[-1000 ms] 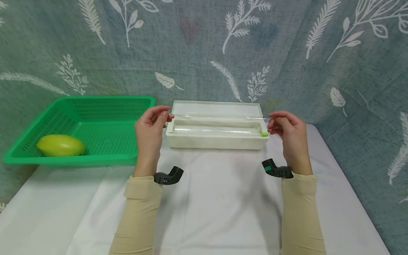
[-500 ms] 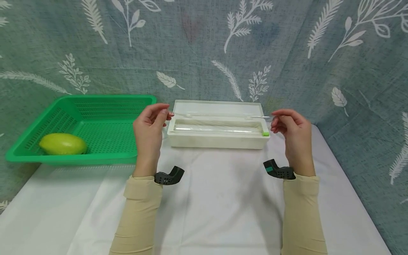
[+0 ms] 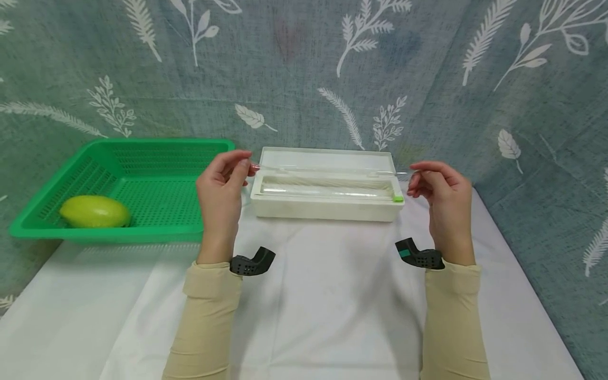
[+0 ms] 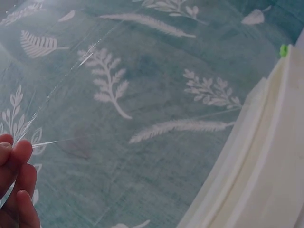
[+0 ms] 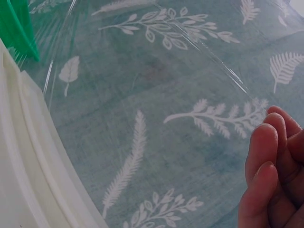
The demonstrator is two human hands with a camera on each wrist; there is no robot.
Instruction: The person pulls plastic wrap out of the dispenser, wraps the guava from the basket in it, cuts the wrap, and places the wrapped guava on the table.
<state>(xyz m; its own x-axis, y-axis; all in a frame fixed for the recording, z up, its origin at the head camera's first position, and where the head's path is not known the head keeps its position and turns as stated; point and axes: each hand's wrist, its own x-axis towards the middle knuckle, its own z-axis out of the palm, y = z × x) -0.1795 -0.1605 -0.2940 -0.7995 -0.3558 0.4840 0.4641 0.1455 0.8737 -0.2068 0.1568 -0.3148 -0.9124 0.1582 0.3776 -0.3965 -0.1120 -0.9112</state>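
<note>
A clear sheet of plastic wrap (image 3: pixel 328 170) is stretched between my two hands, over the white wrap dispenser box (image 3: pixel 328 210). My left hand (image 3: pixel 220 198) pinches its left corner between thumb and fingertips. At the other corner, my right hand (image 3: pixel 446 203) pinches it the same way. Inside the box lies the clear roll (image 3: pixel 328 192), with the lid (image 3: pixel 328 157) tipped up behind it. A small bright green piece (image 3: pixel 398 199) sits on the box's front right rim. In the left wrist view, the wrap's edge (image 4: pixel 61 85) runs away from my fingertips as a shiny line.
To the left stands a green plastic basket (image 3: pixel 161 232) holding a yellow-green, lemon-shaped fruit (image 3: pixel 95 212). A white cloth (image 3: pixel 323 306) covers the table. Behind and to the right hangs a blue-green curtain (image 3: pixel 285 68) with white leaf prints.
My right hand has drifted to the right and my left hand slightly up and left, so the pinched corners are farther apart. The wrap's edge has risen a little over the box.
</note>
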